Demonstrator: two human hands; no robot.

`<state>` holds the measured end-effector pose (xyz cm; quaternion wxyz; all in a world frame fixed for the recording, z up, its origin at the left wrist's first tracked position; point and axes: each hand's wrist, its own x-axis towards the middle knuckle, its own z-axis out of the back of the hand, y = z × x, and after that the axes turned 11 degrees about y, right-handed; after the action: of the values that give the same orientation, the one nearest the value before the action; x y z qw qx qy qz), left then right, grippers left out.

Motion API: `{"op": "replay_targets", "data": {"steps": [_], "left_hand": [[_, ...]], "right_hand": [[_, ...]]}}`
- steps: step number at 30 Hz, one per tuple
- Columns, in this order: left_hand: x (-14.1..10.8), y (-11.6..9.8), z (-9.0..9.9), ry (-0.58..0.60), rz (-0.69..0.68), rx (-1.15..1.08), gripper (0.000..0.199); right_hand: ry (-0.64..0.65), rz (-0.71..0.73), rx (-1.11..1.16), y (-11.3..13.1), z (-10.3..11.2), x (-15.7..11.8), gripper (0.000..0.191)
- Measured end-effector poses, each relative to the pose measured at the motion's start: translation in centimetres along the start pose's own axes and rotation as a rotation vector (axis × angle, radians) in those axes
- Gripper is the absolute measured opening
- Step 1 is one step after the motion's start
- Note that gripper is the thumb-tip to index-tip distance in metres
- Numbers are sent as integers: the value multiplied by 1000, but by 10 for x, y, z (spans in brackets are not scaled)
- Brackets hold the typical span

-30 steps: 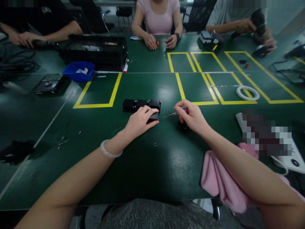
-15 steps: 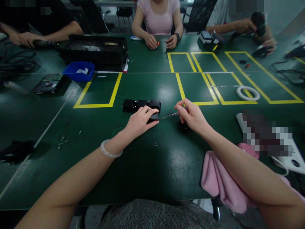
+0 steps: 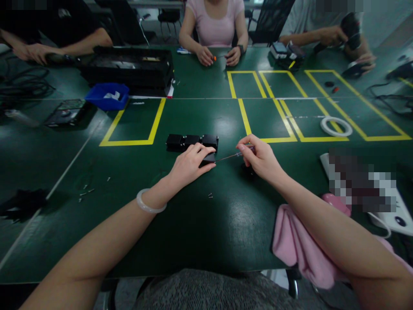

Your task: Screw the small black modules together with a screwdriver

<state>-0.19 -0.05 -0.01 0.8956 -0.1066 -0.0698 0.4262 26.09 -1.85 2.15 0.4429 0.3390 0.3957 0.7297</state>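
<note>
My left hand [image 3: 193, 163] is closed over a small black block [image 3: 208, 159], steadying it on the table and hiding much of it. A screwdriver [image 3: 230, 156] is pinched in my right hand [image 3: 256, 154], its thin shaft pointing left. The tip meets the block's right end, near my left thumb. Right behind the block stands a row of black box-shaped parts [image 3: 192, 141] with small metal bits at their ends. Under my right hand lies a dark object [image 3: 248, 169], partly hidden. Two small screws [image 3: 210, 195] rest nearer to me.
More loose screws [image 3: 85, 191] lie at left. A blue bin [image 3: 108, 97] and a long black housing [image 3: 129, 71] stand at back left. To the right are a tape roll [image 3: 336, 126], a pink cloth [image 3: 295, 241] and a white power strip [image 3: 400, 211]. Co-workers sit opposite.
</note>
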Motion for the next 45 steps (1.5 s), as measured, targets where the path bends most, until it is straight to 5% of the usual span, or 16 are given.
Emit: {"op": "replay_targets", "data": {"steps": [45], "left_hand": [[-1, 0, -1, -8, 5, 10, 42]], "right_hand": [[-4, 54, 50, -1, -1, 2, 11]]}}
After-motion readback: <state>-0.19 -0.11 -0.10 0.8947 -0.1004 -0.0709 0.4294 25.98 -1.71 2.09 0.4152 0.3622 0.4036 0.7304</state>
